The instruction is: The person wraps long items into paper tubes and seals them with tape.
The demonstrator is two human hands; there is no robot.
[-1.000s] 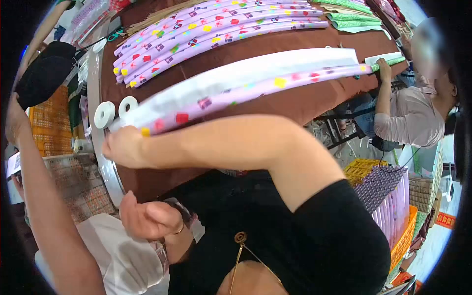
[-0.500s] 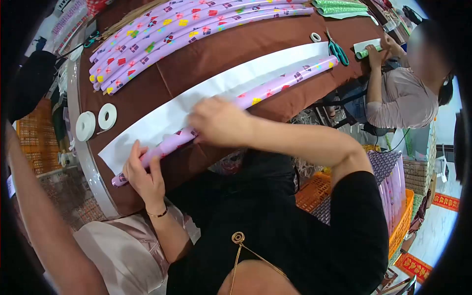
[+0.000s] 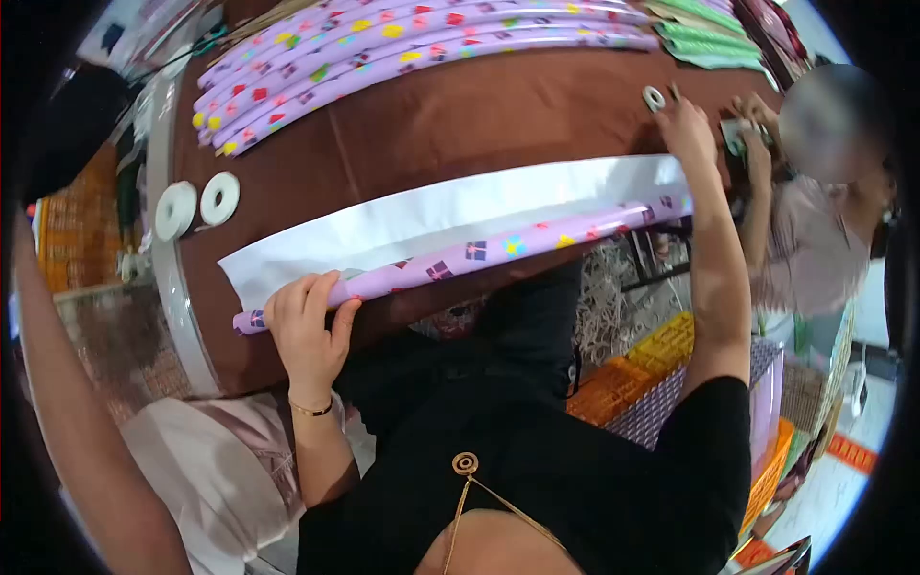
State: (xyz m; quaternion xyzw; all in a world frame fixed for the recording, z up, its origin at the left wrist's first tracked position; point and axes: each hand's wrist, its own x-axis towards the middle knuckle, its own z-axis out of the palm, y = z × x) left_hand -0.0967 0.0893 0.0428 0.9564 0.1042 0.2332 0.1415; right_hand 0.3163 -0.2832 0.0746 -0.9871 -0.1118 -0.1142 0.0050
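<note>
A sheet of purple gift-print wrapping paper [image 3: 498, 247] lies partly rolled along the near table edge, its white underside [image 3: 422, 206] spread flat behind the roll. My left hand [image 3: 309, 321] is closed over the roll near its left end, thumb on the near side. Beyond the roll's right end, my right hand [image 3: 688, 132] is closed over the scissors. Only a bit of the scissors [image 3: 675, 92] shows past the fingers; the handles are hidden. Just left of that hand lies a small roll of white tape [image 3: 654, 99].
Finished purple rolls [image 3: 422, 48] are stacked at the back, with green rolls [image 3: 709, 43] beside them. Two white tape rolls [image 3: 176, 211] lie at the left. A co-worker [image 3: 815, 230] sits at the right, another person's arm [image 3: 86, 412] is at the left. An orange crate [image 3: 613, 388] stands below.
My right hand has left the middle of the paper roll and reached right to the scissors. My left hand stays near the roll's left end. The view has shifted slightly.
</note>
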